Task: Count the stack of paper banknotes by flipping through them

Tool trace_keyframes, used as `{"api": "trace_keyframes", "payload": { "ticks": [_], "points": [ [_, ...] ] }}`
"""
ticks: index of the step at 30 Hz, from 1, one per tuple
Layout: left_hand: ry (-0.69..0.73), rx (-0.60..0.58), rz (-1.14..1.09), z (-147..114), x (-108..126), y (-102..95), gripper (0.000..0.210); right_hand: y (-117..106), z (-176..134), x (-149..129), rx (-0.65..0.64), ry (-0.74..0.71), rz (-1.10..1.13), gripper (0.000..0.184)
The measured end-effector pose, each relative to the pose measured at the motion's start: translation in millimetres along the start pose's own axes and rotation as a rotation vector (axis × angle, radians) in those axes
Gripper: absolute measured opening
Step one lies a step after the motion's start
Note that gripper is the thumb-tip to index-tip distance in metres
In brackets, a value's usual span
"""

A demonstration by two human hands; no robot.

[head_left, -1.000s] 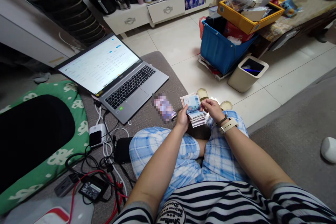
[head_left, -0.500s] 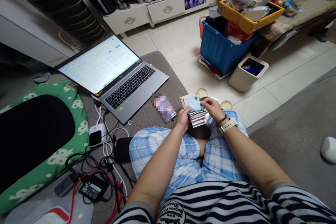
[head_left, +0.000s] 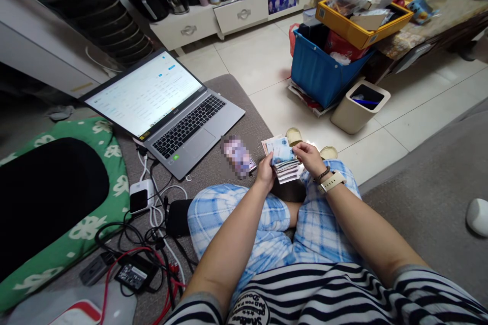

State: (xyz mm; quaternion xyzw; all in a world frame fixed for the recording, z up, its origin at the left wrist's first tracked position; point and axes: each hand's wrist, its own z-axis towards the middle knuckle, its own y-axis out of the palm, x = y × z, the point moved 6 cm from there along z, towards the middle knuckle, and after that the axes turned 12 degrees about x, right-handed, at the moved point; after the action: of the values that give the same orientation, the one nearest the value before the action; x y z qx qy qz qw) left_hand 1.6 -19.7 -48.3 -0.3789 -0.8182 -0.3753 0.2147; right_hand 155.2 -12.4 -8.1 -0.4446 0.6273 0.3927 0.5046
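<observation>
Above my crossed legs, my left hand (head_left: 266, 171) is closed around the lower left of a wad of banknotes (head_left: 287, 171), thumb on top. The uppermost note (head_left: 281, 150) is pale blue with a darker blue patch. Pinkish edges of other notes show at its upper left, and several layered edges stick out below. Thumb and fingers of my right hand (head_left: 309, 157) pinch the right edge of the blue note. A phone (head_left: 237, 156), partly blurred out, lies on the grey seat left of the notes.
An open laptop (head_left: 190, 132) stands on the seat at the left. Cables, a white device (head_left: 141, 196) and a black power adapter (head_left: 133, 275) lie near it, beside a green cushion (head_left: 114, 177). On the tiled floor ahead are a blue bin (head_left: 318, 68) and a beige bin (head_left: 353, 117).
My left thumb has drawn back slightly toward the left edge of the notes, and the blue note has shifted a little. My right hand stays almost in place, still pinching.
</observation>
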Motion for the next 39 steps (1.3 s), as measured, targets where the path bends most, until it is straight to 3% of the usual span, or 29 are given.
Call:
{"api": "trace_keyframes", "payload": {
  "ticks": [17, 39],
  "points": [
    [0.002, 0.0, -0.023, 3.3, -2.8, -0.8, 0.026, 2.0, -0.1, -0.8, -0.009, 0.021, 0.037, 0.032],
    [0.019, -0.025, -0.012, 2.6, 2.7, -8.9, 0.027, 11.0, -7.1, -2.2, -0.025, 0.043, 0.082, 0.038]
  ]
}}
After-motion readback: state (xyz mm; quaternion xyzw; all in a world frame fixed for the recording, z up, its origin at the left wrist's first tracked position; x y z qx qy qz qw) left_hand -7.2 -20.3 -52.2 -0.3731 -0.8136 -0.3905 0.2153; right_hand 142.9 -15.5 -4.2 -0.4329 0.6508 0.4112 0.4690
